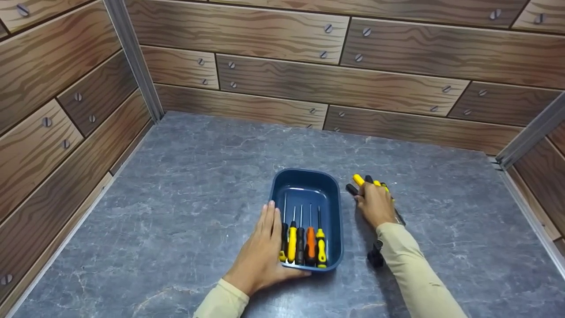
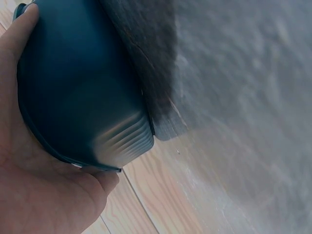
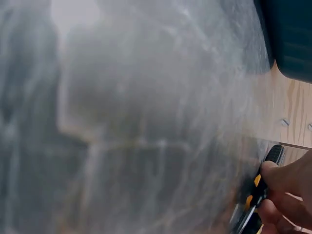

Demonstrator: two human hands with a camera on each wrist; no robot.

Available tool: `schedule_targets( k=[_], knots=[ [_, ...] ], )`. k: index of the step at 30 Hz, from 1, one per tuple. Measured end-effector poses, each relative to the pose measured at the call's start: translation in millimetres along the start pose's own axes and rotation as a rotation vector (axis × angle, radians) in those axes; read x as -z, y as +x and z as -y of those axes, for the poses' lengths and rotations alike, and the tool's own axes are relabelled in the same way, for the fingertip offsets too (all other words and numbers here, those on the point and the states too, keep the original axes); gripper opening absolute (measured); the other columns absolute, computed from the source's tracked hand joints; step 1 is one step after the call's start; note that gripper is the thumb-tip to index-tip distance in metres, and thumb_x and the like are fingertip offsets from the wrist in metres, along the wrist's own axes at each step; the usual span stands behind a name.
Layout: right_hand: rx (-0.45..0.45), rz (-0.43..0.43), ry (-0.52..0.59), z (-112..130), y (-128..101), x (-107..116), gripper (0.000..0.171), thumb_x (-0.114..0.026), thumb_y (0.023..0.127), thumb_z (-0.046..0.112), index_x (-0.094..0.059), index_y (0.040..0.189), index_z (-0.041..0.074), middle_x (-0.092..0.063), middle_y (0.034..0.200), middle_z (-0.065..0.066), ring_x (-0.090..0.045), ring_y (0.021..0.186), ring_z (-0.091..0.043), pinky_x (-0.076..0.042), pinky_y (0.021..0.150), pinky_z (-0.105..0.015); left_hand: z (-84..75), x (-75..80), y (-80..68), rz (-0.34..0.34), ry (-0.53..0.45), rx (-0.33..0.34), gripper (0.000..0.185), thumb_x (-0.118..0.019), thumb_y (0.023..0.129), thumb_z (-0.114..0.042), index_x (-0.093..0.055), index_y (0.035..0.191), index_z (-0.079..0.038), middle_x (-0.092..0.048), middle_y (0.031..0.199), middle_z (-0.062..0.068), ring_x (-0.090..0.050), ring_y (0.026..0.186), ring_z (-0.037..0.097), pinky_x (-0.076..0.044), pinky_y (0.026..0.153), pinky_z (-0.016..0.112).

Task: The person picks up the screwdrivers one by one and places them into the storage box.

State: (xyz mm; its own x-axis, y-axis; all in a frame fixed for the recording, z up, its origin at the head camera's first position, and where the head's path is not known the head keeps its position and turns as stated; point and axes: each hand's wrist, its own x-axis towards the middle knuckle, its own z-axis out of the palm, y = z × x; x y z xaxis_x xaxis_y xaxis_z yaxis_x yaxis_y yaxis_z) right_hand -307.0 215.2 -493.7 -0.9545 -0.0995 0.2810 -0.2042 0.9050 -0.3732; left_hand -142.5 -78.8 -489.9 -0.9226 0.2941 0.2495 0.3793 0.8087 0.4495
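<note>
A dark blue tray sits mid-table with several screwdrivers lying side by side in it, their handles yellow, black and orange. My left hand rests against the tray's left wall and near corner with its fingers straight. The left wrist view shows the palm cupping the tray. Right of the tray, my right hand covers a small bunch of yellow and black screwdrivers on the table. In the right wrist view its fingers curl round a black and yellow handle.
The grey marble-look tabletop is walled by wood-pattern panels at the back and on both sides. A small black object lies under my right forearm. The tray's corner shows at the top right of the right wrist view.
</note>
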Motion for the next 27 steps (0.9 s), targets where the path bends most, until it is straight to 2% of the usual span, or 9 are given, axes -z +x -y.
schedule_targets(
  k=[3,8,10,13,19,22,27],
  knots=[
    [-0.006,0.024,-0.002,-1,-3,1,0.012,-0.076,0.085,0.003,-0.065,0.090,-0.001,-0.066,0.089,-0.024,-0.062,0.087,-0.050,-0.051,0.073,-0.064,-0.7,-0.4,-0.7,0.008,-0.007,0.006,0.140,-0.076,0.066,-0.078,-0.017,0.157,0.010,-0.004,0.166,0.028,-0.010,0.152,0.042,-0.027,0.119,0.053],
    [0.007,0.115,-0.022,4,-6,8,0.024,-0.074,0.084,0.000,-0.064,0.105,-0.006,-0.069,0.097,-0.024,-0.063,0.094,-0.049,-0.051,0.080,-0.062,-1.4,0.6,-1.0,0.019,-0.003,0.008,0.140,-0.076,0.066,-0.078,-0.016,0.157,0.010,-0.003,0.166,0.028,-0.010,0.152,0.043,-0.025,0.119,0.052],
    [0.022,0.148,-0.027,8,-6,13,0.025,-0.074,0.084,-0.001,-0.066,0.106,-0.008,-0.071,0.098,-0.024,-0.064,0.096,-0.048,-0.051,0.084,-0.061,-1.4,0.9,-0.5,0.020,0.002,0.007,0.140,-0.077,0.066,-0.078,-0.016,0.157,0.010,-0.003,0.166,0.028,-0.009,0.152,0.043,-0.025,0.120,0.052],
    [0.050,0.150,-0.031,15,-6,22,0.020,-0.073,0.083,-0.003,-0.069,0.102,-0.007,-0.070,0.096,-0.025,-0.064,0.095,-0.048,-0.051,0.083,-0.061,-1.1,1.0,0.2,0.017,0.006,0.005,0.141,-0.076,0.066,-0.078,-0.015,0.157,0.010,-0.003,0.166,0.028,-0.009,0.152,0.042,-0.024,0.120,0.051],
    [0.130,0.059,0.043,36,-8,39,0.014,-0.071,0.086,-0.003,-0.070,0.100,-0.006,-0.067,0.093,-0.022,-0.060,0.090,-0.046,-0.048,0.081,-0.059,-0.6,1.1,-0.6,0.006,0.004,-0.003,0.140,-0.076,0.066,-0.079,-0.017,0.157,0.011,-0.005,0.165,0.029,-0.010,0.152,0.043,-0.024,0.120,0.051],
    [0.205,-0.015,0.074,52,-10,44,0.016,-0.071,0.086,-0.002,-0.071,0.102,-0.005,-0.068,0.097,-0.020,-0.060,0.092,-0.043,-0.049,0.083,-0.057,-0.2,0.8,-0.7,-0.007,0.007,-0.011,0.140,-0.075,0.066,-0.079,-0.018,0.156,0.011,-0.006,0.165,0.029,-0.012,0.152,0.043,-0.026,0.120,0.051],
    [0.352,-0.100,0.080,79,-17,49,0.019,-0.070,0.085,-0.009,-0.072,0.102,-0.001,-0.072,0.097,-0.014,-0.068,0.088,-0.037,-0.056,0.077,-0.052,-0.6,-0.3,-0.2,-0.016,0.007,-0.024,0.139,-0.075,0.067,-0.079,-0.018,0.156,0.012,-0.008,0.165,0.030,-0.013,0.152,0.043,-0.027,0.120,0.050]
  ],
)
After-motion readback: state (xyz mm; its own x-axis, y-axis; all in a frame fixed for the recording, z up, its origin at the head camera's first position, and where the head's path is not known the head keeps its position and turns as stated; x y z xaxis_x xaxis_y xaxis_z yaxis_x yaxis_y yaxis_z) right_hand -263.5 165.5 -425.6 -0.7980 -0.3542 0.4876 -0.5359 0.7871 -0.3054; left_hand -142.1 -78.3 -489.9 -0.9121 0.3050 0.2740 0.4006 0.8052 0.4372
